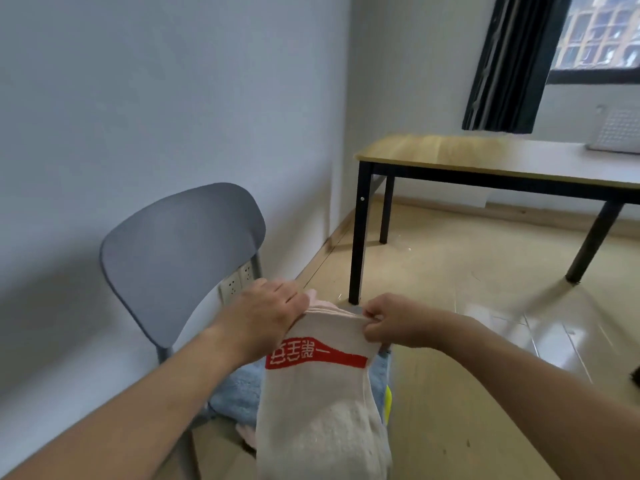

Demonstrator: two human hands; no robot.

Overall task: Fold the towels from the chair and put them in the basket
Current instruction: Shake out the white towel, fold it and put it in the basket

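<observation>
The white towel [318,393] runs off the bottom edge below the fingers [372,318]. It hides most of the blue towel [235,393]. The basket [616,131], far beyond, is cut off at right.

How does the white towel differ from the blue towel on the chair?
The white towel is held up at its top edge by both hands; the blue towel lies on the chair. The white towel bears a red band with characters; the blue towel looks plain. Both look like terry cloth.
</observation>
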